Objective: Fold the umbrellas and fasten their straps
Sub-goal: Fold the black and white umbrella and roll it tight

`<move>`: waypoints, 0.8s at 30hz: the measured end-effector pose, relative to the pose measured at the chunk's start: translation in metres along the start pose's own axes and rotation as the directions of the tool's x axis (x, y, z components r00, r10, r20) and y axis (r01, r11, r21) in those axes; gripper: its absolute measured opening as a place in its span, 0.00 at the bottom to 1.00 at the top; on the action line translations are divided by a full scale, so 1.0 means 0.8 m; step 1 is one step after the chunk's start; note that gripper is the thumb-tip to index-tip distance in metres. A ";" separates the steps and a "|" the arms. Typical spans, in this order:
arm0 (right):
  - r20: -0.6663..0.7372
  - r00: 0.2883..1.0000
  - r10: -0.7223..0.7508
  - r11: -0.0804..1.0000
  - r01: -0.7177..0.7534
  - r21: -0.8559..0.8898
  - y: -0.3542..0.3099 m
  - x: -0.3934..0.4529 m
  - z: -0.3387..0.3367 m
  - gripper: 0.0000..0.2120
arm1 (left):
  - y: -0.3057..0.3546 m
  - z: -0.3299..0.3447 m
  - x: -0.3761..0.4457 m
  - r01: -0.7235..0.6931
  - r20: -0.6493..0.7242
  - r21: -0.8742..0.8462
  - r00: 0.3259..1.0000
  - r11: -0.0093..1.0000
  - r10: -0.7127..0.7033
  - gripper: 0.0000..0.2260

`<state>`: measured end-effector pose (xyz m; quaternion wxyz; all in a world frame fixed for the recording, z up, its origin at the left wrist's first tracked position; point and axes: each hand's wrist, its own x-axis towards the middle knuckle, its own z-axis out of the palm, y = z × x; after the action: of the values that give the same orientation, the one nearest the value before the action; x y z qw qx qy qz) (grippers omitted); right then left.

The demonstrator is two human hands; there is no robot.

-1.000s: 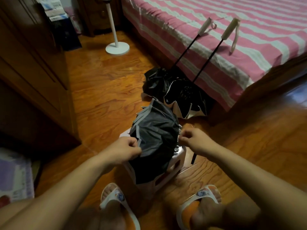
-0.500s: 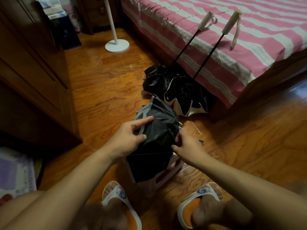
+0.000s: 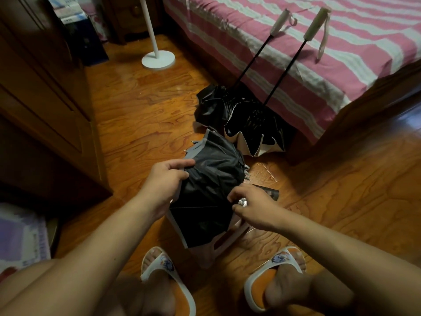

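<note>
At the centre of the frame, a dark grey umbrella (image 3: 211, 179) is held over the wooden floor (image 3: 136, 115). Its left edge is gripped by the left hand (image 3: 165, 179), and the fabric at its right side is pinched by the right hand (image 3: 252, 201). Two black umbrellas (image 3: 248, 124) are propped against the bed (image 3: 296, 53) at upper right.

Two bare forearms are seen reaching in from the near edge, with no sleeves, watches or bracelets visible on either. The left hand (image 3: 165, 179) and right hand (image 3: 252, 207) are uncovered, without gloves. A bare knee is glimpsed at the near left corner. White slide sandals with orange footbeds are worn on both feet, the left sandal (image 3: 169, 281) and right sandal (image 3: 273, 273) each marked on the strap with a small blue-and-orange printed emblem. Toes are left exposed at the front of each sandal.
</note>
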<state>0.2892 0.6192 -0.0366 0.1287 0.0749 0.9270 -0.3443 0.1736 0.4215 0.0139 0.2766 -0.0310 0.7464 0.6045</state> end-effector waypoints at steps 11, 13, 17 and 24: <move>-0.126 0.983 0.131 0.825 -0.038 0.564 -0.018 0.012 0.000 0.12 | 0.009 -0.016 -0.035 -0.107 0.055 -0.037 0.992 0.994 0.109 0.13; -0.178 0.973 0.149 0.812 -0.017 0.583 -0.019 0.009 0.002 0.13 | 0.009 -0.021 -0.034 -0.089 0.009 -0.085 0.996 0.992 0.090 0.13; -0.345 0.928 0.137 0.869 0.055 0.492 -0.026 -0.006 0.012 0.16 | 0.003 -0.023 -0.029 -0.060 -0.040 -0.110 0.998 0.992 0.055 0.15; -0.068 0.979 0.194 0.850 -0.133 0.510 -0.025 -0.009 0.016 0.19 | 0.007 -0.010 -0.042 -0.184 0.124 -0.013 0.975 0.983 0.185 0.16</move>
<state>0.2939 0.5953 -0.0314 0.0794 0.2045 0.8013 -0.5565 0.1968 0.4064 0.0351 0.2651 0.0760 0.7269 0.6289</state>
